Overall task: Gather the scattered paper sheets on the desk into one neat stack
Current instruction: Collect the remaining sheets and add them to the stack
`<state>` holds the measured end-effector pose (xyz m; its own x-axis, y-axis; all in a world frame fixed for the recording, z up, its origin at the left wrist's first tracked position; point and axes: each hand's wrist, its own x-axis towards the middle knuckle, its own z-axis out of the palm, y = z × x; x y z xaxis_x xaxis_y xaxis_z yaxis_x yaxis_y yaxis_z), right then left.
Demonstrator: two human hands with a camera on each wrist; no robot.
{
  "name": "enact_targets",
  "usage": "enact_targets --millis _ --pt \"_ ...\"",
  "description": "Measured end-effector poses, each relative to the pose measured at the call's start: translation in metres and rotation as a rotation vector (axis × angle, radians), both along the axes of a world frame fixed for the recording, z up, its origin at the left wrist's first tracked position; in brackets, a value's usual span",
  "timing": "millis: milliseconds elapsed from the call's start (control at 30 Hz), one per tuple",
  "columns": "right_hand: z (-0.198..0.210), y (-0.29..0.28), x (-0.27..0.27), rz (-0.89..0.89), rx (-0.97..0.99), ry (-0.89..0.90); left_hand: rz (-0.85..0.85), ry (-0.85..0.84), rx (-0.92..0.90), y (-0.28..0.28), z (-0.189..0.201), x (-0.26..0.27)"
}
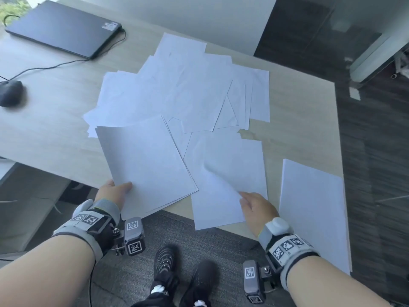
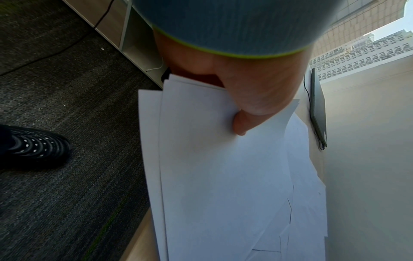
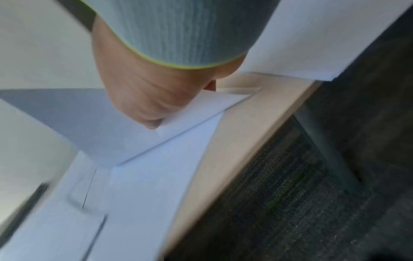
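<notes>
Thumb and fingers of our left hand (image 1: 114, 191) clamp a small bundle of sheets (image 1: 147, 165) at its near corner, low and left of centre in the head view; the left wrist view shows the thumb pressed on top and several edges fanned out, not yet flush. Our right hand (image 1: 256, 207) pinches the near right corner of a single sheet (image 1: 225, 173) at lower centre, thumb on top, and that corner is lifted and curling.

To do this step well, we judge it best to peel the single sheet up from its corner slowly so it does not crease or drag the paper beneath, then lay it on the bundle with two edges matched.

Beyond the hands, the loose pile (image 1: 183, 89) spreads over the middle of the desk (image 1: 51, 129), overlapping at many angles. One more sheet (image 1: 314, 213) hangs over the desk edge at lower right and could slip off, so we would take it soon. A closed laptop (image 1: 64, 27) sits at upper left, a mouse (image 1: 10, 93) at the left edge.
</notes>
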<state>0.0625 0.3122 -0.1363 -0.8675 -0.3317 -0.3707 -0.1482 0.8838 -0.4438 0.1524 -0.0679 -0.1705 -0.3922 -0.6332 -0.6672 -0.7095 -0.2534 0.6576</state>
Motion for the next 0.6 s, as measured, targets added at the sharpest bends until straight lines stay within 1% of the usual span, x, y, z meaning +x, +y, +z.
enact_targets --millis 67,100,133,200,267,333,400,467,600 --pt "0.001 0.004 -0.006 -0.107 -0.047 0.028 -0.001 -0.002 0.001 -0.001 -0.001 0.0" --pt "0.001 0.006 -0.008 -0.094 -0.041 0.054 0.003 0.003 0.0 -0.002 -0.002 0.0" --pt "-0.001 0.006 -0.009 -0.034 -0.025 0.076 0.008 0.008 -0.002 -0.003 -0.003 0.0" --pt "-0.007 0.002 -0.005 0.161 0.062 0.089 0.015 0.006 -0.002 -0.006 -0.005 0.0" --pt "-0.014 -0.01 -0.001 0.34 0.183 0.032 0.021 -0.006 0.0 -0.01 -0.009 0.001" --pt "-0.023 -0.025 0.003 0.459 0.269 -0.013 0.019 -0.01 -0.003 -0.014 -0.014 0.001" --pt "-0.033 -0.037 0.01 0.521 0.323 -0.026 0.014 -0.008 -0.003 -0.016 -0.015 0.001" --pt "-0.042 -0.042 0.017 0.522 0.369 0.014 0.011 -0.013 0.002 -0.017 -0.017 0.0" --pt "-0.046 -0.042 0.026 0.41 0.398 0.111 0.009 -0.007 0.012 -0.017 -0.021 -0.001"
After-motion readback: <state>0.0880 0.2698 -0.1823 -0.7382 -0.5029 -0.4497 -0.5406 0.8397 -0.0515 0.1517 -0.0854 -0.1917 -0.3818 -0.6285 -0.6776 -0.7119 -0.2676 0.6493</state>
